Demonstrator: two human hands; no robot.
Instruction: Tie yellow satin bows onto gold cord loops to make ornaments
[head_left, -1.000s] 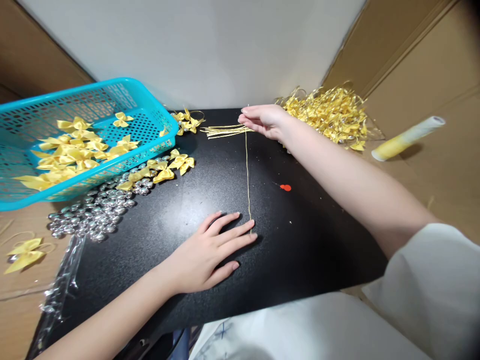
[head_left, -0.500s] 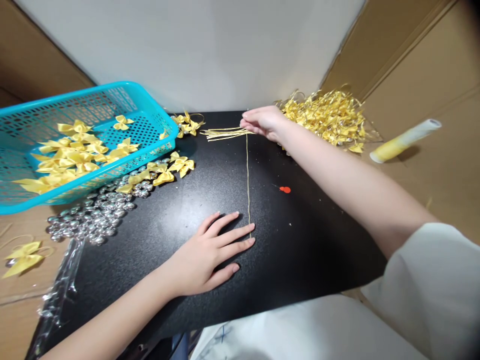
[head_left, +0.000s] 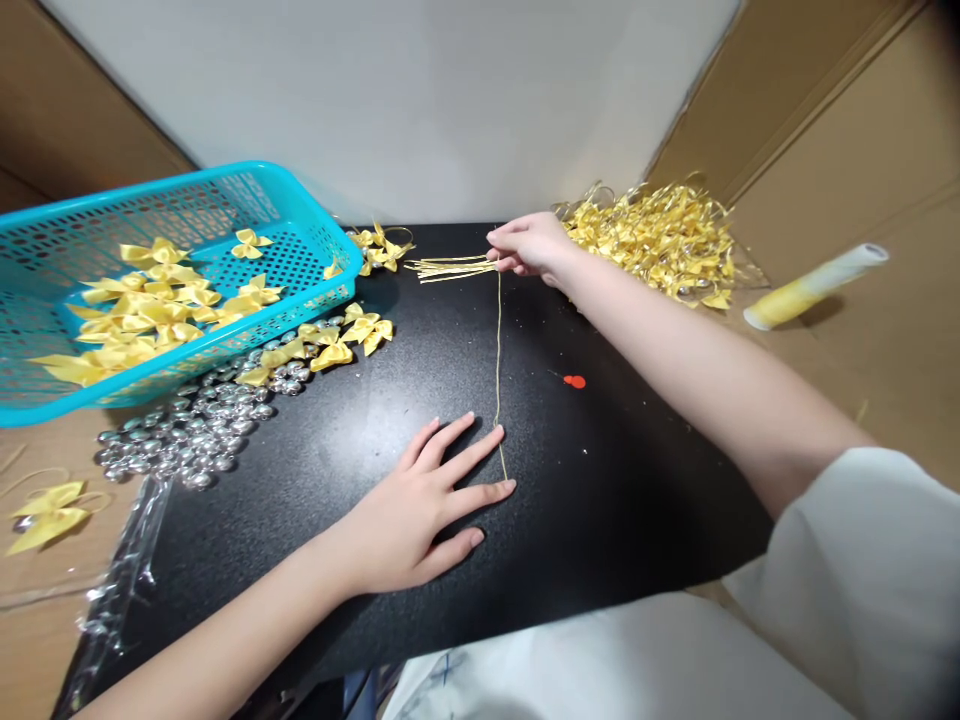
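My left hand (head_left: 420, 515) lies flat on the black table with its fingers spread. Two of its fingertips touch a thin gold cord (head_left: 499, 345) that runs away from me in a nearly straight line. At the cord's far end my right hand (head_left: 529, 245) is closed in a pinch on it. A bundle of short gold cords (head_left: 454, 268) lies beside the right fingertips, its right end partly hidden by them. To the right of the long cord rests a small red-orange needle threader (head_left: 574, 382) with a fine wire tip.
A turquoise basket (head_left: 315, 215) of yellow bows stands on the left, with silver beads (head_left: 202, 430) and loose bows (head_left: 367, 328) along its front. Finished-looking yellow bows with cords (head_left: 660, 245) are heaped at the back right, near a yellow-white roll (head_left: 817, 287). A white wall closes the back.
Two fingers of my left hand have spread further apart, one sliding up along the cord. My right hand stays at the far end, fingers slightly shifted.
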